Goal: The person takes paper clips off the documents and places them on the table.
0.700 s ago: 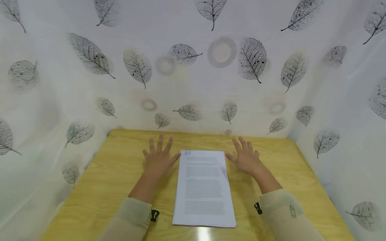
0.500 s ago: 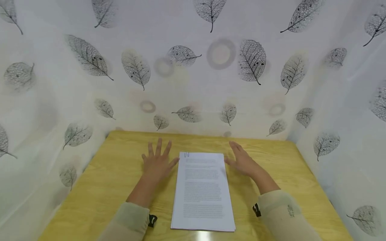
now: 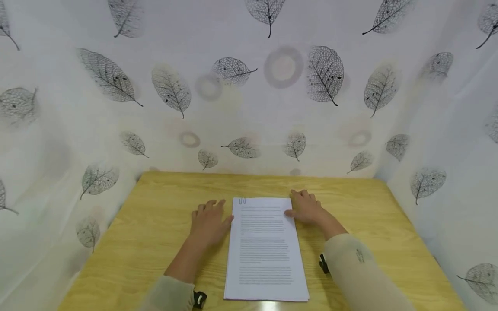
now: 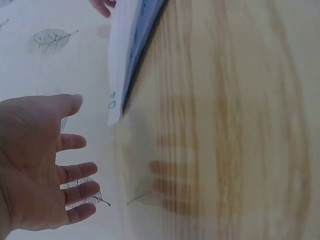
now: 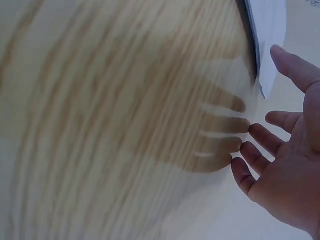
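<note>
A stack of printed paper sheets [image 3: 264, 250] lies on the wooden table, its short edge toward the back. Two paper clips [image 3: 242, 201] sit at its far left corner. My left hand [image 3: 208, 225] is beside the stack's left edge, thumb tip right at that edge and fingers loosely bent. In the left wrist view its fingers [image 4: 77, 172] are apart with nothing between them. At the far right corner, my right hand [image 3: 306, 208] has its thumb overlapping the paper's edge in the head view. The right wrist view shows its fingertips [image 5: 240, 172] meeting their reflection on the tabletop.
The glossy wood-grain table [image 3: 163, 203] reaches back to a white curtain [image 3: 249, 112] printed with skeleton leaves, which also hangs along both sides. Black wrist straps [image 3: 199, 299] show at the sleeve cuffs [image 3: 171, 289].
Both hands have drawn their spread fingers in and lowered slightly toward the near side. My right hand has moved left, its thumb now over the paper's edge. The stack has stayed in place.
</note>
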Available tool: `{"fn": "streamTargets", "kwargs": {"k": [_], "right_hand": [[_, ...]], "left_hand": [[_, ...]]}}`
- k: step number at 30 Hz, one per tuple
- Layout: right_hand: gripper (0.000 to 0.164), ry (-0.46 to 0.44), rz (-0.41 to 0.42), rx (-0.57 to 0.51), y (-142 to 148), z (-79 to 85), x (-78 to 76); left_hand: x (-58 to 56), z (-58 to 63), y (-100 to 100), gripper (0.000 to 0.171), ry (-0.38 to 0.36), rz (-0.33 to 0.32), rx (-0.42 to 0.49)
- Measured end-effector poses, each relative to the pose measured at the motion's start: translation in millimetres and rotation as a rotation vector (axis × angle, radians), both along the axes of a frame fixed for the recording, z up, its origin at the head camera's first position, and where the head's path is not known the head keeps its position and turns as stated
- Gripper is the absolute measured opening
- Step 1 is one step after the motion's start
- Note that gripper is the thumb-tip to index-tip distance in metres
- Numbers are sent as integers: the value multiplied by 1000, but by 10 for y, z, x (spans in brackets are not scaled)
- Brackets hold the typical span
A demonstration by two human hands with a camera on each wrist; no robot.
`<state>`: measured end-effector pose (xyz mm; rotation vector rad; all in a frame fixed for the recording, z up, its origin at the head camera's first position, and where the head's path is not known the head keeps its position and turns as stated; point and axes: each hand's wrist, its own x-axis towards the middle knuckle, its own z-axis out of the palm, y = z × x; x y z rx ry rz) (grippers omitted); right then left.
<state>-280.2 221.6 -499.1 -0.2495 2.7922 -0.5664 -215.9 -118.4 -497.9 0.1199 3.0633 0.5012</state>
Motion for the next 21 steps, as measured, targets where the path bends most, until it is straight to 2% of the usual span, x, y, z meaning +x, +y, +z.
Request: {"fn": "streamTargets", "kwargs": {"k": [6, 12, 17, 21], "right_hand": [[87, 12, -18, 30, -66, 62, -4], [80, 25, -28, 18, -117, -18, -23], [76, 14, -43, -52, -170, -30, -34], [79, -25, -51, -138, -197, -29, -27]], "left_hand": [[81, 46, 43, 60, 14, -11, 33], [88, 47, 27, 58, 8, -10, 43], [89, 25, 36, 57, 10, -6, 54], [95, 27, 45, 56, 5, -8, 70]]}}
